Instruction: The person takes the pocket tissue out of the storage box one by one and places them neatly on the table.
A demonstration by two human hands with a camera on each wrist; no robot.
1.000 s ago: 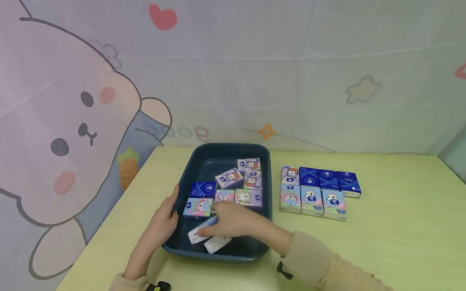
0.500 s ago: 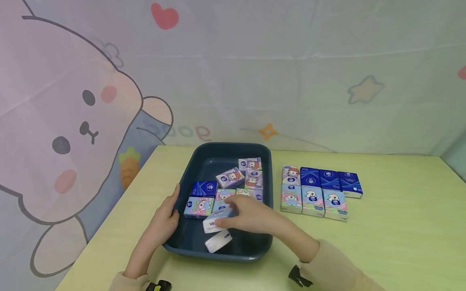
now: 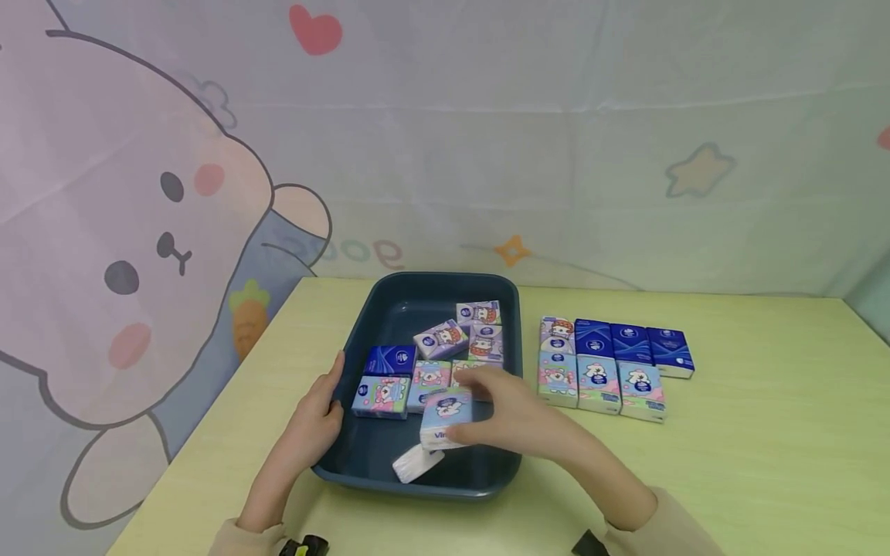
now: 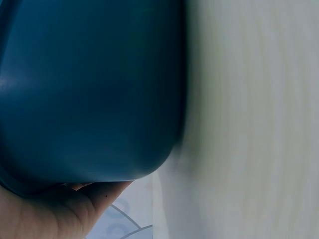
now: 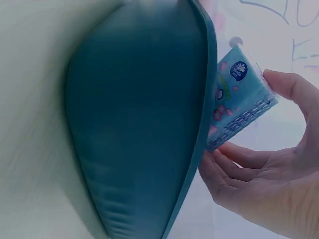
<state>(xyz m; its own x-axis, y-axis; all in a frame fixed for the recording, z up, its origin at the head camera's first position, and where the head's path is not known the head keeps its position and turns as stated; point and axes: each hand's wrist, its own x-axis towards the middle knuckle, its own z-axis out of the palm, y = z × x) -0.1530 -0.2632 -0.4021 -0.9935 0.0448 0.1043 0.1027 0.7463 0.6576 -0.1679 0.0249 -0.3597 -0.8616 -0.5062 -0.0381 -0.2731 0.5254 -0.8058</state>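
Observation:
My right hand [image 3: 521, 413] pinches a light blue tissue pack [image 3: 445, 417] with a white cartoon figure, thumb on one end and fingers on the other. It is held above the dark blue plastic tub [image 3: 361, 472], and the right wrist view shows the pack [image 5: 241, 94] over the rim. My left hand [image 3: 314, 423] grips the tub's left side, thumb near the rim. Below the held pack, a white-sided tissue pack [image 3: 417, 463] lies tilted on the tub floor. Farther in are dark blue packs [image 3: 391, 360], pink-and-blue packs [image 3: 380, 396] and purple packs [image 3: 441, 339].
Right of the tub, tissue packs stand in two touching rows on the pale yellow-green table [image 3: 758, 432]: dark blue ones [image 3: 630, 344] behind and light blue ones [image 3: 598, 384] in front, with a purple pack [image 3: 558, 337] at the back left. A cartoon-printed cloth [image 3: 487, 154] hangs behind.
My right hand has lifted the light blue pack from the tub floor and carried it up and right, turning it so its printed face shows. The left hand stays on the tub.

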